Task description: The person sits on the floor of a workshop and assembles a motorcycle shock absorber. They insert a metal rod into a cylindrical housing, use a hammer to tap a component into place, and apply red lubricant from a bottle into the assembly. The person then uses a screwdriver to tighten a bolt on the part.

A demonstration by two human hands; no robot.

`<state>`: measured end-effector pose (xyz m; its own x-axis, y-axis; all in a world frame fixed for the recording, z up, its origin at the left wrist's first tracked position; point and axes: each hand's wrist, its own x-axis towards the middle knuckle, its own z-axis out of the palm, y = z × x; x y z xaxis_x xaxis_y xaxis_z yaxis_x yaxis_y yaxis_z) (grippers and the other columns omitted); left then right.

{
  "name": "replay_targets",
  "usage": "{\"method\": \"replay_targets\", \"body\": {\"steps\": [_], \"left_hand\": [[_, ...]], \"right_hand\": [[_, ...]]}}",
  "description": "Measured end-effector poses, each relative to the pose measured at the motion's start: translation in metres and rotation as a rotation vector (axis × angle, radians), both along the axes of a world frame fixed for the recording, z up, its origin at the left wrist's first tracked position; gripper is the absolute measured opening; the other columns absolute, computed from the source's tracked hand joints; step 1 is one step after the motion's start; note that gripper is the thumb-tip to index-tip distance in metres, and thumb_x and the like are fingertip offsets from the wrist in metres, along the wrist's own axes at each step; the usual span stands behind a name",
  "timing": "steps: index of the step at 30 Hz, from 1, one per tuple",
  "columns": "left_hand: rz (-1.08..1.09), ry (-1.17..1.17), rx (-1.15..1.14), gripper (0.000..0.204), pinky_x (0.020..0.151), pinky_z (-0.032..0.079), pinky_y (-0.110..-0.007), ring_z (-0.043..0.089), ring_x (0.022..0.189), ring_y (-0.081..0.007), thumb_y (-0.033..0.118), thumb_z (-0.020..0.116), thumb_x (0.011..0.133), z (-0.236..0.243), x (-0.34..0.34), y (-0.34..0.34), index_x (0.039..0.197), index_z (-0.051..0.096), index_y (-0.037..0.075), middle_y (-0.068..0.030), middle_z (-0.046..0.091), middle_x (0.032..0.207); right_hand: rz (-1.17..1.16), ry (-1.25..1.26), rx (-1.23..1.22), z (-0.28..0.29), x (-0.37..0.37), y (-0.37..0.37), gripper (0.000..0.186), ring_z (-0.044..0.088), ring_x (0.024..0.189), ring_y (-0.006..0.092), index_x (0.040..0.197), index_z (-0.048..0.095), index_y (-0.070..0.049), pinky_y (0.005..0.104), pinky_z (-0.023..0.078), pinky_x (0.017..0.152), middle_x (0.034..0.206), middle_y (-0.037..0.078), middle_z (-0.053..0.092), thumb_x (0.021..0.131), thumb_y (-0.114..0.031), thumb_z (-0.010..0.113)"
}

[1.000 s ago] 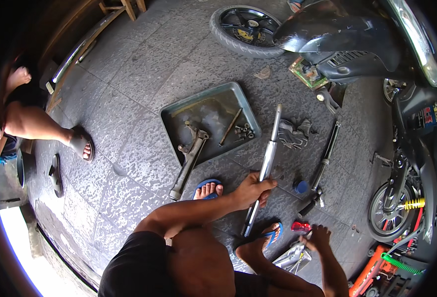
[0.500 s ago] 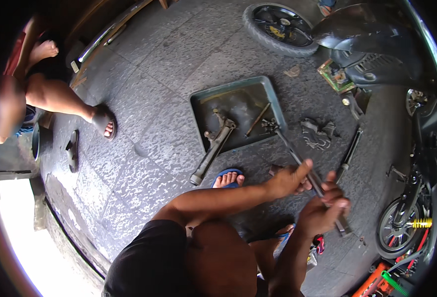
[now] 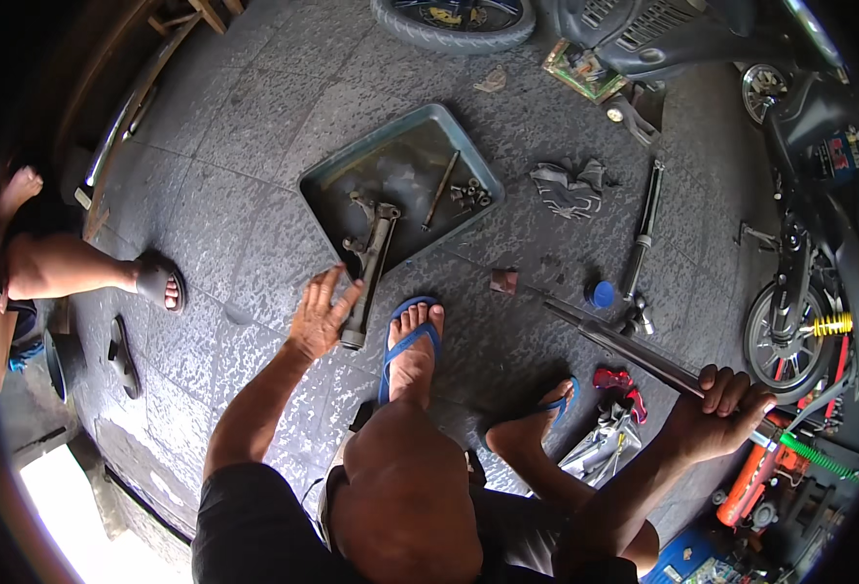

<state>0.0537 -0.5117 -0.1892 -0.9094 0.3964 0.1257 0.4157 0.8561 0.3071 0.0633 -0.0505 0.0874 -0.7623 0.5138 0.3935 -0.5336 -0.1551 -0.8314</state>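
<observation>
My right hand [image 3: 729,407] is closed round one end of a long metal fork tube [image 3: 634,350], which slants out over the floor toward the upper left and narrows at its far end. My left hand [image 3: 322,316] is spread, its fingertips at the side of a grey fork lower leg [image 3: 376,258]; whether they touch it I cannot tell. That leg leans over the near rim of a shallow dark tray [image 3: 315,206], its lower end out on the floor. Inside the tray are a thin rod [image 3: 441,190] and several small metal parts [image 3: 469,196].
Grey gloves [image 3: 572,188], another fork leg [image 3: 646,229], a blue cap [image 3: 600,294] and a reddish-brown square [image 3: 504,281] lie right of the tray. A wheel [image 3: 454,37] and motorcycles [image 3: 804,224] stand beyond. Another person's foot [image 3: 162,284] is at the left.
Both hands were on the fork tube; my left hand has let go and moved left to the fork lower leg. My right hand has carried the tube right. The view has shifted.
</observation>
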Motion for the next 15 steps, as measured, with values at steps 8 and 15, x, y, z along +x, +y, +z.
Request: {"method": "replay_targets", "body": {"steps": [8, 15], "left_hand": [[-0.383, 0.099, 0.395, 0.04, 0.111, 0.036, -0.059, 0.058, 0.119, -0.036, 0.015, 0.076, 0.07, 0.016, -0.074, 0.049, 0.107, 0.063, 0.008, -0.0175, 0.061, 0.125], [-0.167, -0.017, 1.098, 0.027, 0.077, 0.053, -0.032, 0.067, 0.084, -0.0206, -0.005, 0.071, 0.072, 0.128, -0.115, 0.146, 0.095, 0.062, 0.004, -0.0081, 0.067, 0.092]], "right_hand": [[0.002, 0.068, -0.058, 0.036, 0.026, 0.011, 0.045, 0.027, 0.05, 0.0082, 0.07, 0.037, -0.016, 0.03, 0.042, 0.061, 0.06, -0.004, 0.028, 0.107, -0.041, 0.045], [-0.052, 0.169, 0.065, 0.098, 0.063, 0.027, 0.037, 0.029, 0.056, 0.0082, 0.075, 0.041, -0.012, 0.0279, 0.036, 0.06, 0.07, -0.004, 0.03, 0.103, -0.032, 0.057]]}}
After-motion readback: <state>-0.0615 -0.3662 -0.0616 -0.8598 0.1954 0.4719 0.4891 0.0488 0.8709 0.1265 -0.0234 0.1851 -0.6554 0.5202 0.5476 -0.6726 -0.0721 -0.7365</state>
